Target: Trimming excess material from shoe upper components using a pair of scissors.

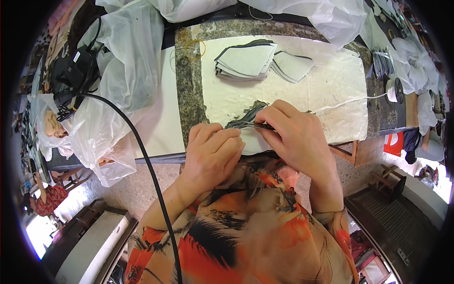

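At the near edge of the work sheet, my left hand is closed with its fingers curled against a white piece with dark edging. My right hand pinches a thin, dark metal tool; its exact kind is partly hidden by the fingers. The tool's tip lies over dark folded strips between both hands. Farther back lie a larger stack of white, dark-edged cut pieces and a smaller stack, touching or nearly so.
A worn white sheet covers a mottled board. Plastic bags crowd the left and back. A black cable crosses from a black device. At right, a spool trails white cord. A yellow band lies back left.
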